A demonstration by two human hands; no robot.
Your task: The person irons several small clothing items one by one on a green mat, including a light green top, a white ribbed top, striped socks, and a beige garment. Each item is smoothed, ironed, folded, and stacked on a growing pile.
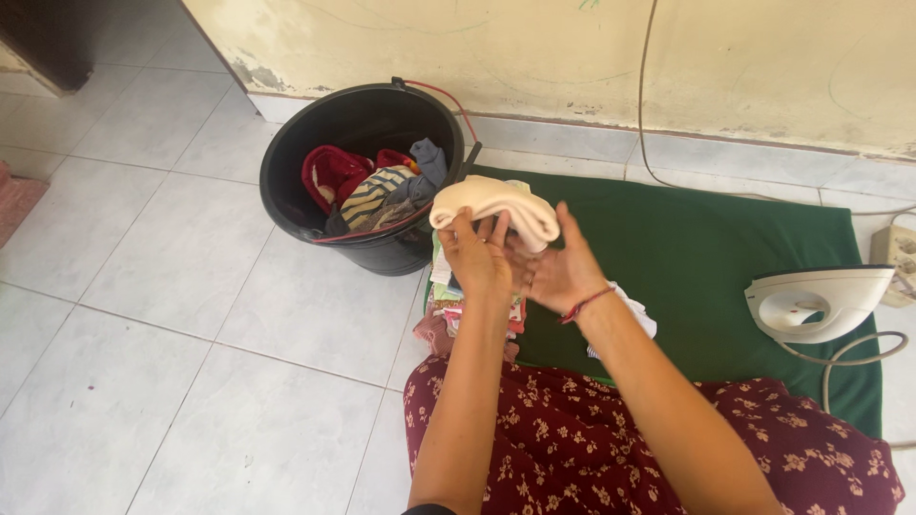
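Both my hands hold a folded cream cloth (496, 205) up in front of me. My left hand (475, 253) grips its near left side with fingers curled over the fold. On the right side my right hand (556, 270) supports it, palm open toward me, a red thread band on the wrist. Right below the cloth is a stack of folded clothes (448, 305) at the left end of a green mat (706, 257).
A black bucket (296, 157) with several crumpled clothes stands on the tiled floor, left of the mat. A white iron (816, 300) rests on the mat's right end, its cord leading to a power strip (899, 250) by the wall. My lap wears a maroon floral skirt (592, 448).
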